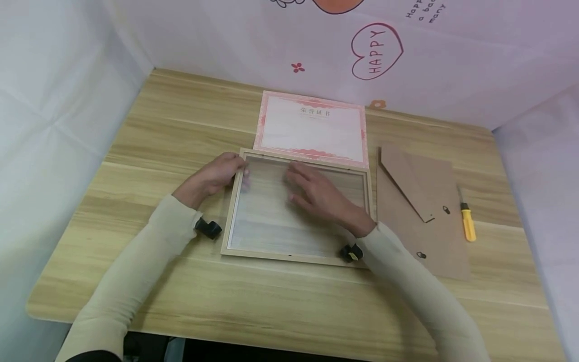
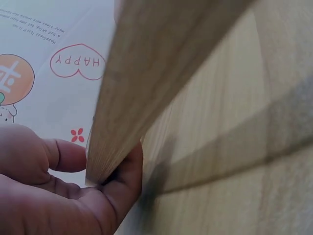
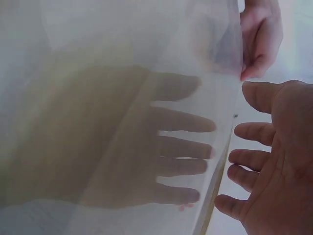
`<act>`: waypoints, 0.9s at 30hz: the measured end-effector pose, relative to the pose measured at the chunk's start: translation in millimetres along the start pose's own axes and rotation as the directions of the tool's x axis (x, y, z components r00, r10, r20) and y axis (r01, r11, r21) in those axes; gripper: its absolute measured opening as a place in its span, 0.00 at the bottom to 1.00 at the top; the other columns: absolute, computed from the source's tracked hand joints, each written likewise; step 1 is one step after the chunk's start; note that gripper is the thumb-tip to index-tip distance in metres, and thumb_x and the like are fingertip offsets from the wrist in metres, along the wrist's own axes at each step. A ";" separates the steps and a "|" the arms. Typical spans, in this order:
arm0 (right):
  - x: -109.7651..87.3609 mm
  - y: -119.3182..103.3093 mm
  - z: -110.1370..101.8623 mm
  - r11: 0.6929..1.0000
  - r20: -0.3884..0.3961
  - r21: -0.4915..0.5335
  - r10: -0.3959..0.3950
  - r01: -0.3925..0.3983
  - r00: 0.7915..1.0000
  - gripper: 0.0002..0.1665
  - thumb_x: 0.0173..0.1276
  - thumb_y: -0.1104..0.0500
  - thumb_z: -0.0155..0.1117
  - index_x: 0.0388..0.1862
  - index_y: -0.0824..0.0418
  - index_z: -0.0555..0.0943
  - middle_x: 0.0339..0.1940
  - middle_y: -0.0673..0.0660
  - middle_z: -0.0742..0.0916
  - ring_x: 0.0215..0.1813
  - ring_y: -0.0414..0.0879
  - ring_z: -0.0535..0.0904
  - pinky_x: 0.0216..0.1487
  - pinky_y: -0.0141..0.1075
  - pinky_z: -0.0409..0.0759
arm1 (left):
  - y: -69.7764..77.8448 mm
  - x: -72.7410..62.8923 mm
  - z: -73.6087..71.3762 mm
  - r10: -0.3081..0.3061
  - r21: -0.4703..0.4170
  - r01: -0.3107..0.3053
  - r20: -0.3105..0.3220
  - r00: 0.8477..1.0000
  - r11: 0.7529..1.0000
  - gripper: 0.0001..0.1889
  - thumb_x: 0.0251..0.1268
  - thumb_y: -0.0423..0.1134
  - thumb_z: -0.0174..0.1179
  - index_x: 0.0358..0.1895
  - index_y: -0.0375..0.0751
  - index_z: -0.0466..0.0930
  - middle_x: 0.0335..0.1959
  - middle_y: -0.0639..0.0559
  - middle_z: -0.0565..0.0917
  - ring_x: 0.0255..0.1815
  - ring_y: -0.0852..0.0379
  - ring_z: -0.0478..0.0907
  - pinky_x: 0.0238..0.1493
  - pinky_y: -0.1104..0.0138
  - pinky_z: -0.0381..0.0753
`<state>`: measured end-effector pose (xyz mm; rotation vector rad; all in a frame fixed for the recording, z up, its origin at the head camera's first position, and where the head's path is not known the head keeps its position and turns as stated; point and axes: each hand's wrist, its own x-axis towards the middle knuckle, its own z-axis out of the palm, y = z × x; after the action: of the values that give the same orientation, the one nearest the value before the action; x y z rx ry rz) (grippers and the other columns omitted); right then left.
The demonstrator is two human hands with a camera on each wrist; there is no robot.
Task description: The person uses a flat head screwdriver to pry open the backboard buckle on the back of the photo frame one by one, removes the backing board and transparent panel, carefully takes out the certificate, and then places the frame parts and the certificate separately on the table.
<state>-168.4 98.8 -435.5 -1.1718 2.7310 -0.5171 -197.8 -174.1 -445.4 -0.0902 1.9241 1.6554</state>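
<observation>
A light wooden picture frame (image 1: 262,257) with a clear pane (image 1: 267,221) is in the middle of the head view. My left hand (image 1: 221,173) grips its far left corner. In the left wrist view, thumb and curled fingers clasp the frame's edge (image 2: 132,88), which is raised off the table and casts a shadow. Over the pane hovers my right hand (image 1: 321,198), its fingers spread and loosely bent, holding nothing. The right wrist view shows this right hand (image 3: 288,161) mirrored in the glossy pane (image 3: 98,137), a small gap between fingertips and reflection.
A pink-bordered certificate (image 1: 316,128) lies just behind the frame. To the right is a brown backing board (image 1: 398,241) with two black hangers and a folded brown flap (image 1: 411,176). A yellow-handled screwdriver (image 1: 468,223) lies beyond it. Fabric walls (image 1: 217,45) enclose the wooden table (image 1: 181,296).
</observation>
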 end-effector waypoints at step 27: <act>-24.7 -88.7 26.7 0.965 0.145 -0.258 -0.007 0.045 0.989 0.59 0.60 0.24 0.57 0.77 0.59 0.56 0.79 0.65 0.61 0.78 0.62 0.57 0.72 0.55 0.66 | 1.3 2.9 3.9 -0.071 -0.205 0.073 0.019 0.997 0.976 0.09 0.79 0.38 0.37 0.40 0.39 0.64 0.28 0.53 0.71 0.27 0.58 0.78 0.35 0.69 0.85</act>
<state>-84.4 52.9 -429.2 -1.2483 2.7212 -0.0708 -199.2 -169.3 -445.9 -0.2286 1.7148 1.7973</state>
